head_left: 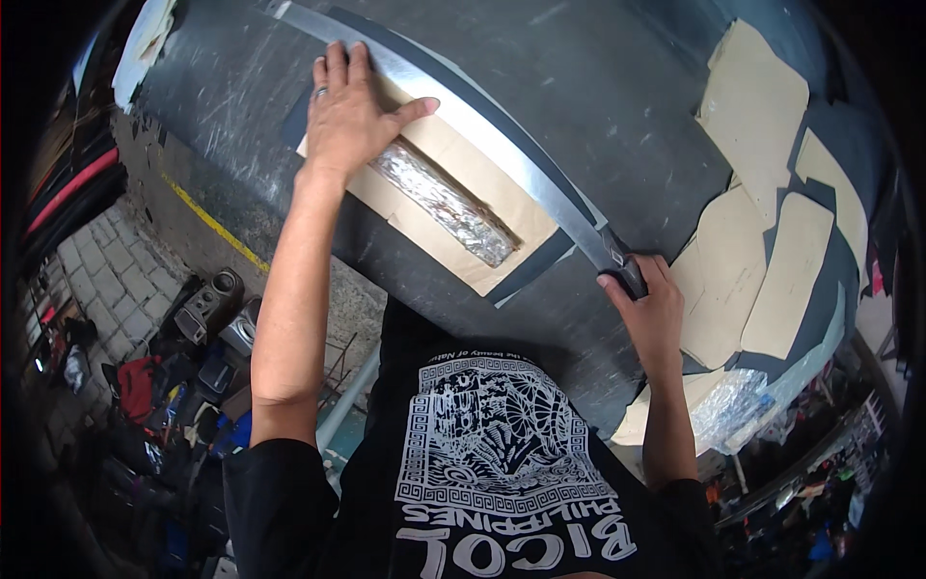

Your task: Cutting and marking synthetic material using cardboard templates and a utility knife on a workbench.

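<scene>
My left hand [349, 121] lies flat with its thumb spread, pressing on a long metal straightedge [482, 145] and the tan card template [516, 207] beside it. On the template rests a narrow bar wrapped in shiny clear tape [444, 201], its upper end close under my left palm. Dark sheet material [529, 278] shows beneath the template's edges. At the straightedge's near right end, my right hand [654, 304] is closed around a black-handled cutter [632, 277]. The cutter's tip is too small to make out.
Dark scratched tabletop [617, 87] carries the work. Several tan card pieces [752, 96] lie along its right side, with crumpled clear plastic [728, 405] near the front. Past the left edge are a paved floor [106, 261], a grey speaker-like unit [207, 307] and cluttered bags [140, 386].
</scene>
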A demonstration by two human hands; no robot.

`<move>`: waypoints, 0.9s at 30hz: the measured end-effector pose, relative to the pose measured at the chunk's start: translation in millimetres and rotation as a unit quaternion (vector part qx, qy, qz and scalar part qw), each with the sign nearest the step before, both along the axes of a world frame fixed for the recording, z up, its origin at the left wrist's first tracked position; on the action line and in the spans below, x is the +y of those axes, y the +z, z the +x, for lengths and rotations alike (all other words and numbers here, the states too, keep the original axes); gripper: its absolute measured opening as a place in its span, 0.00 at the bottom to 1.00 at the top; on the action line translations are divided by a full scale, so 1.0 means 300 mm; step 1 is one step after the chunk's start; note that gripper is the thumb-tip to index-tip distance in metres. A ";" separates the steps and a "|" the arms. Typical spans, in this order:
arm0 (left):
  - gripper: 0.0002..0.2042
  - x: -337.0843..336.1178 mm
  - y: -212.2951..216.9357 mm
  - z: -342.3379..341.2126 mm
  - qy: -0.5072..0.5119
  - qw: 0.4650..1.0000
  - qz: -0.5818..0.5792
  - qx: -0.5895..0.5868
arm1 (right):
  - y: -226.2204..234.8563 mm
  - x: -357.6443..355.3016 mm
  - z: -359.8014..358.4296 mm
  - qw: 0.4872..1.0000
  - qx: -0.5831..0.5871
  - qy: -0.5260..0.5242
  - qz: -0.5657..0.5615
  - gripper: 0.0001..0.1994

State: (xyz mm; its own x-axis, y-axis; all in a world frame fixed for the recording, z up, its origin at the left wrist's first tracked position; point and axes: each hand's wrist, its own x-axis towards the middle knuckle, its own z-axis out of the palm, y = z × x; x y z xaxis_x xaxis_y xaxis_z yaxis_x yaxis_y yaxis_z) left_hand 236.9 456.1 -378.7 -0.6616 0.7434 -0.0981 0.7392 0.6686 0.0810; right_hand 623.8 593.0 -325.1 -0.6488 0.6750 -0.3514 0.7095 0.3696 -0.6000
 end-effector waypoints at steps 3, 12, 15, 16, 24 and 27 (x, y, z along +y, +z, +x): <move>0.62 0.000 -0.018 0.002 -0.019 0.999 0.017 0.035 | 0.039 0.007 -0.119 0.999 0.007 -0.004 -0.045 0.21; 0.60 0.059 0.046 0.088 -0.031 0.999 -0.035 0.010 | -0.086 0.004 -0.803 0.964 0.154 0.215 0.037 0.23; 0.64 0.082 0.071 0.105 -0.035 0.995 -0.093 0.011 | -0.148 0.003 -0.945 0.959 0.144 0.231 0.075 0.22; 0.65 0.084 0.074 0.103 -0.034 0.993 -0.115 0.009 | -0.159 0.000 -0.979 0.959 0.139 0.232 0.087 0.22; 0.65 0.074 0.066 0.110 -0.031 0.990 -0.134 -0.003 | -0.175 -0.001 -1.015 0.946 0.105 0.261 0.159 0.21; 0.64 0.076 0.057 0.118 -0.029 0.991 -0.129 0.003 | -0.183 0.001 -1.019 0.942 0.110 0.266 0.172 0.21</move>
State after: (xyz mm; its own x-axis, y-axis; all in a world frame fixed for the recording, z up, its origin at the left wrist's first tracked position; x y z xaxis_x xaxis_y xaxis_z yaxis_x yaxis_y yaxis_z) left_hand 272.2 479.0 -361.5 -0.6202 0.7306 -0.2856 0.7765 0.6236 -0.0911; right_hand 318.2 593.3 -380.1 -0.9589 0.2835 0.0114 0.2418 0.8375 -0.4900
